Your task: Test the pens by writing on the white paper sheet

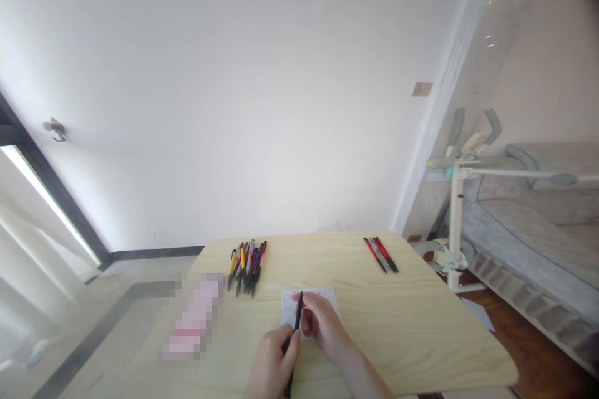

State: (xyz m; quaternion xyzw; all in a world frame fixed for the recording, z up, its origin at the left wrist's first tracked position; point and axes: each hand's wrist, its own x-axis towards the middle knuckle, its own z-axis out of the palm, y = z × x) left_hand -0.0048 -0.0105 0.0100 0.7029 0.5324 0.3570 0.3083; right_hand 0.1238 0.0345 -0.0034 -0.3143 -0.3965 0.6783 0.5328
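Note:
A slim black pen (299, 312) stands at a slant between my hands over the near middle of the table. My left hand (274, 358) is closed around its lower part, thumb along the barrel. At the upper end, my right hand (322, 324) has its thumb and fingertips on the pen, with the other fingers curled in. Beneath my hands lies a small white sheet of paper (286, 304) with faint marks, partly covered by them.
A pile of pens (246, 265) in several colours lies at the back left of the wooden table (397, 324). Three pens (381, 255), red and grey, lie together at the back right. A blurred pink item (194, 318) is at the left edge. Exercise equipment (456, 218) stands right.

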